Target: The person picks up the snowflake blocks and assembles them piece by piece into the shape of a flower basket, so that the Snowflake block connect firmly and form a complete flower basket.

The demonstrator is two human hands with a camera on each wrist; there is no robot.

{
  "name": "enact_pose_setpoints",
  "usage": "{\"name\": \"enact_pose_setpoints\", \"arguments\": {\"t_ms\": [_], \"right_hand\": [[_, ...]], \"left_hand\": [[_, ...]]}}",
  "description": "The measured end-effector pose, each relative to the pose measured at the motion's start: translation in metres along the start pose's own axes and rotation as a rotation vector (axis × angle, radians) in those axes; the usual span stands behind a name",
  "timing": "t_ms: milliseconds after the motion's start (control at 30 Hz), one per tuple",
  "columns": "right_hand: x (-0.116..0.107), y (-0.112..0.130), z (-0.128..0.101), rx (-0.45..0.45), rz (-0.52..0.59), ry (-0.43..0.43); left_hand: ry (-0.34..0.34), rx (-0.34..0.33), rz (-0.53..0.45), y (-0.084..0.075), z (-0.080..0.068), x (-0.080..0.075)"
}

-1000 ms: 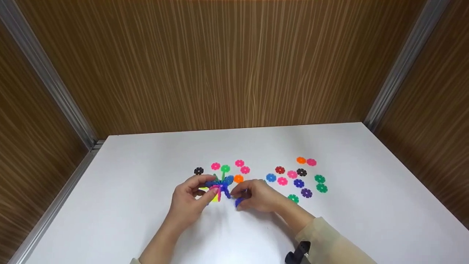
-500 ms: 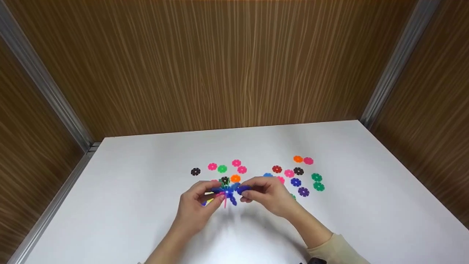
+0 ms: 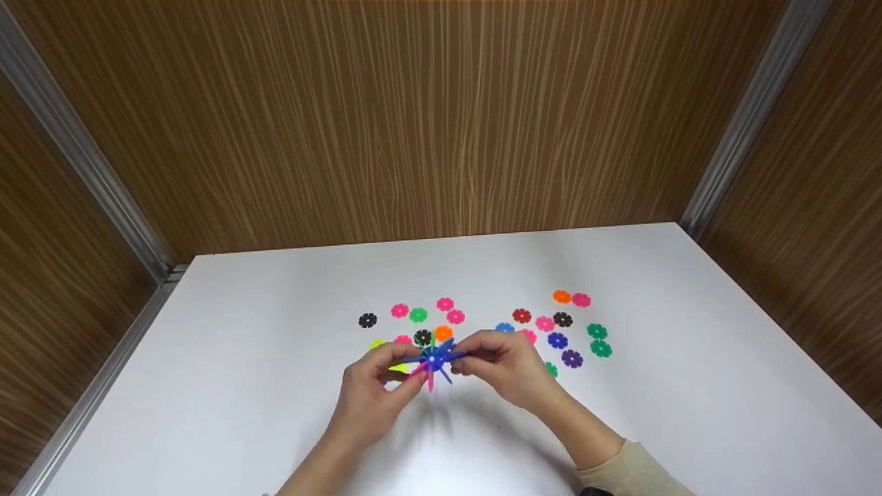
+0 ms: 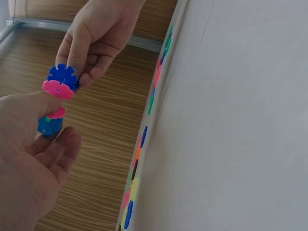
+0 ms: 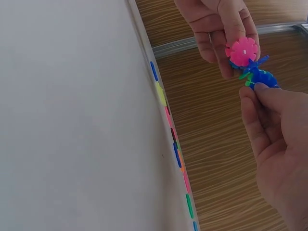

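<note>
Notched, flower-shaped plastic discs in pink, blue and green are slotted into a small cluster (image 3: 433,359), raised above the white table. My left hand (image 3: 375,391) pinches its left side between thumb and fingers. From the right, my right hand (image 3: 513,368) pinches a dark blue disc (image 5: 265,78) right against the cluster. In the left wrist view a pink disc (image 4: 57,89) stands beside my left thumb, with a lighter blue disc (image 4: 49,126) below it. The right wrist view shows a pink disc (image 5: 242,51) face-on at my left fingers. Fingers hide parts of the cluster.
Loose discs lie flat on the white table (image 3: 275,331) behind and right of the hands. Among them are an orange disc (image 3: 561,297), a purple disc (image 3: 572,358) and a black disc (image 3: 368,320). Wood-grain panels (image 3: 441,124) stand at the back and sides.
My right hand has lifted a blue disc from low on the right and brought it against the cluster. My left hand has shifted slightly right, and the cluster has turned in it.
</note>
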State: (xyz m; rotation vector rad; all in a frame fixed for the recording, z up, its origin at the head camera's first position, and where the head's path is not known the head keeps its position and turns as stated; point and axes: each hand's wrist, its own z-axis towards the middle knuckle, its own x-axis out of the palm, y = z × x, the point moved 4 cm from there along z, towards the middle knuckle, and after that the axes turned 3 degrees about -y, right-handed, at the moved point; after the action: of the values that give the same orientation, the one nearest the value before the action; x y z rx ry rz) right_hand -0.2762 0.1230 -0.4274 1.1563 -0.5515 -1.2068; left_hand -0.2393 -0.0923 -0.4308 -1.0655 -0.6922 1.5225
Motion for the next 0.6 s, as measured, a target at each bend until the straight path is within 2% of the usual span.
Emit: {"name": "enact_pose_setpoints", "arguments": {"t_ms": [233, 400, 600], "right_hand": [[0.0016, 0.0024, -0.0011, -0.005, -0.038, -0.006], [0.0014, 0.0021, -0.0022, 0.011, -0.036, -0.013], [0.0028, 0.0037, -0.0019, -0.020, -0.028, -0.013]], "left_hand": [[0.010, 0.038, -0.021, -0.0023, -0.0005, 0.0005], [-0.021, 0.056, -0.033, -0.0037, -0.0007, -0.0006], [-0.032, 0.056, -0.016, -0.0039, -0.0033, 0.0011]]}}
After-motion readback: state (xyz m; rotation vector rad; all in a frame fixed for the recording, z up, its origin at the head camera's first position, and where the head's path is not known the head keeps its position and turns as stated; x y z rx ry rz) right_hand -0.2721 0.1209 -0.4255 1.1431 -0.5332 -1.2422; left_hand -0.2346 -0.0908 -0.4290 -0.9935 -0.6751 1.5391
